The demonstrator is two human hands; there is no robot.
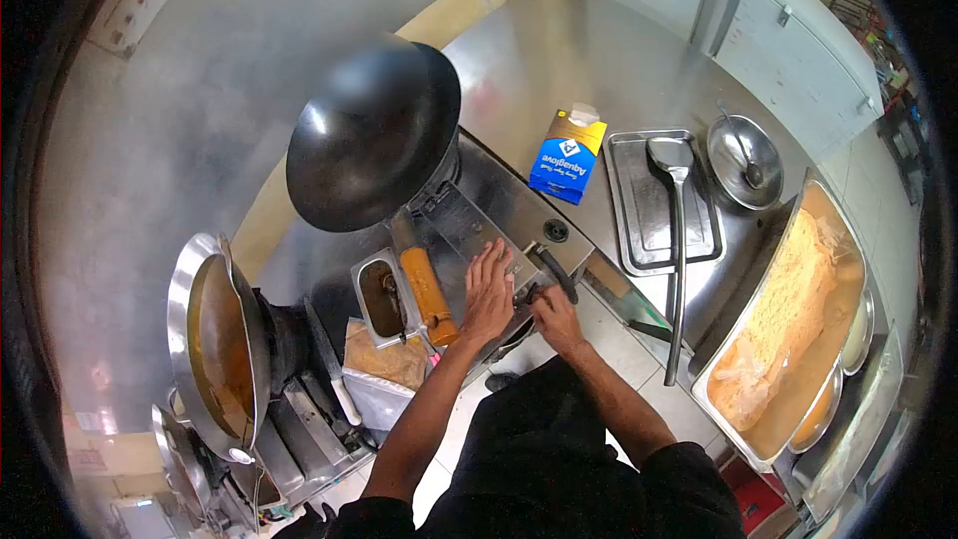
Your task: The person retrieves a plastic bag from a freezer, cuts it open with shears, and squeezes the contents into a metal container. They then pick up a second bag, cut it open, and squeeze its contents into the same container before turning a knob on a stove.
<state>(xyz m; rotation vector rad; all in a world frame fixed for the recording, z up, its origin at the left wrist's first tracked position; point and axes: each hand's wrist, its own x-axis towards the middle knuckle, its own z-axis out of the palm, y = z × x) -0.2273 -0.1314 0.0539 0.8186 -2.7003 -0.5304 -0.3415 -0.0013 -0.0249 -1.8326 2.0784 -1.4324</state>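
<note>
My left hand (489, 291) lies with its fingers stretched out on the steel stove top, beside an orange cylindrical object (429, 294). Just right of it, my right hand (555, 313) is closed at a dark knob or valve on the stove's front edge; what its fingers hold is too small to name. A black hose or handle (555, 273) curves just above that hand. Behind both hands, a black wok (375, 145) rests tilted on the stove. A steel container (380, 301) with dark contents stands left of the orange object.
A blue and yellow box (570, 156), a metal tray (629, 256) with a long ladle across it and a steel bowl (743, 162) are on the right counter. Farther right is a large food tray (711, 397). A pan of oil (182, 319) and a knife (340, 389) are at left.
</note>
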